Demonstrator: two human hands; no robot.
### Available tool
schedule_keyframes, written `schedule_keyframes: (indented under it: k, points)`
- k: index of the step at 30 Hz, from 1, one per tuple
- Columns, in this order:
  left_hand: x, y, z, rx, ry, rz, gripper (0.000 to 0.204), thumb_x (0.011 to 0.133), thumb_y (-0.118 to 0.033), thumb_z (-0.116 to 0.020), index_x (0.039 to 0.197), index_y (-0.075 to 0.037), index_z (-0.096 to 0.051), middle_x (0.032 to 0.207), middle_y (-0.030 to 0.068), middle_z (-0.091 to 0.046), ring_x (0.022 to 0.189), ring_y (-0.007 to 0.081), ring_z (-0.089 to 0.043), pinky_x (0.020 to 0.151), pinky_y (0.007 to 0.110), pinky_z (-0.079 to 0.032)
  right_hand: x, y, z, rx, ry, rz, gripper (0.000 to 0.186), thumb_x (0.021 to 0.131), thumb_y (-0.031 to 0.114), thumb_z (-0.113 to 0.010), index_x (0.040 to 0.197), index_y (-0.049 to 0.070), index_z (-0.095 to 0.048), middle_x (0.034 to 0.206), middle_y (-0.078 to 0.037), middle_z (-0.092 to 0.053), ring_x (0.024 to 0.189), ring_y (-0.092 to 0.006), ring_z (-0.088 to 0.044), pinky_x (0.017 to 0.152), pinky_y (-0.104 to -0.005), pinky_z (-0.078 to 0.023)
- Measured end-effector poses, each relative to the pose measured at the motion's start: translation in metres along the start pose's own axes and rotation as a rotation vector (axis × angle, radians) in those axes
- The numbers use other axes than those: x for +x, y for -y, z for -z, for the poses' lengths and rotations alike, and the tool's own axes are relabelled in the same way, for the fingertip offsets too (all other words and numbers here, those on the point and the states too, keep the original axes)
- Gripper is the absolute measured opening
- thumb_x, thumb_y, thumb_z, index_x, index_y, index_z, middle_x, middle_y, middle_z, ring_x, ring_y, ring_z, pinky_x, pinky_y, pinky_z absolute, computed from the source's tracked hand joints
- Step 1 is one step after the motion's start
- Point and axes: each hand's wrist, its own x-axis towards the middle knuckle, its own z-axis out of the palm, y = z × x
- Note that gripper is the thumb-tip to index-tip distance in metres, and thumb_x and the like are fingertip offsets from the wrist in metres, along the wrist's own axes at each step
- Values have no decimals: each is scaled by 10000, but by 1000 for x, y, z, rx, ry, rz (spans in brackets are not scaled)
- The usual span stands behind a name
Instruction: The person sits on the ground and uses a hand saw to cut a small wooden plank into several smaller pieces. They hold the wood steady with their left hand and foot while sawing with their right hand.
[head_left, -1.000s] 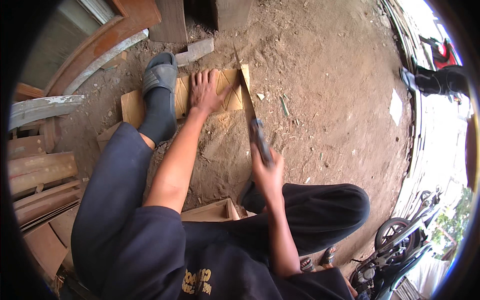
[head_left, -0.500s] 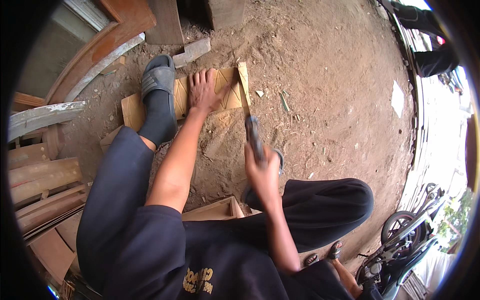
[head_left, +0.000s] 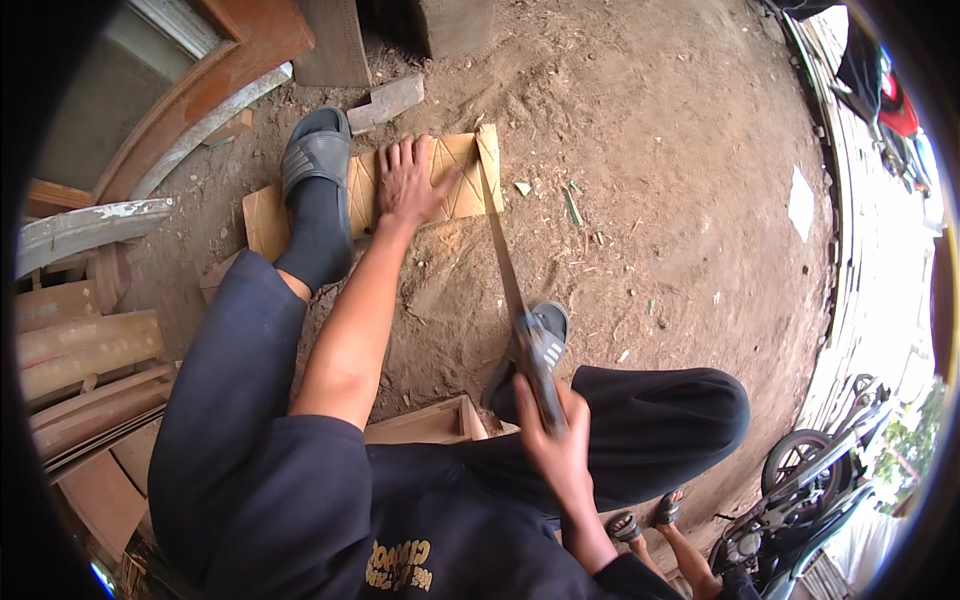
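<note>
One grooved yellow board (head_left: 464, 198) is laid on the dirt (head_left: 680, 200), long axis running left to right, pinned at left by a sandalled foot (head_left: 320, 172) and right of centre by the nearer left hand (head_left: 403, 190), fingers spread flat. One saw (head_left: 509, 270): handle wrapped by the right hand (head_left: 558, 428), blade pointed forward over the board's right end. Right sandal (head_left: 551, 332) is partly covered by the saw; one grey block (head_left: 388, 103) is found beyond the board.

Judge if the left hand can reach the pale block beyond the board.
Likely yes: the left hand rests on the board, fingers toward the block, only the board's edge and dirt between.
</note>
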Motion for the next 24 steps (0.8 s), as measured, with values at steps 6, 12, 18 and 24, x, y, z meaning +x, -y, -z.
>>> schedule_keyframes:
  k: [6,12,18,24]
  points:
    - [-1,-4,9,-59,-1,16,1034,843,-826,-134,1451,-15,-336,1430,182,-410,1350,323,-337,1179,512,-106,54,20,-31,-99,-15,43,259,931,146,-620,753,-37,-573,555,-113,-517,518,-99,-467,488,-337,-398]
    - [3,-2,8,-68,76,46,1028,842,-823,-100,1459,-35,-333,1451,174,-392,1369,320,-318,1186,504,-106,-7,30,14,24,47,-91,193,927,104,-633,798,-37,-608,590,-61,-531,600,-46,-445,515,-276,-406]
    - [4,-9,11,-52,56,32,1006,858,-806,-128,1471,-29,-313,1476,177,-365,1387,320,-293,1192,499,-80,64,14,-17,-33,-6,-33,300,943,186,-623,749,-34,-560,558,-45,-462,547,-75,-377,490,-318,-364]
    - [2,-1,6,-50,35,46,962,878,-781,-186,1474,-37,-311,1480,179,-359,1391,314,-286,1194,498,-69,-3,33,14,-47,34,-94,270,938,186,-636,788,-37,-608,591,-32,-513,613,-38,-441,524,-272,-385]
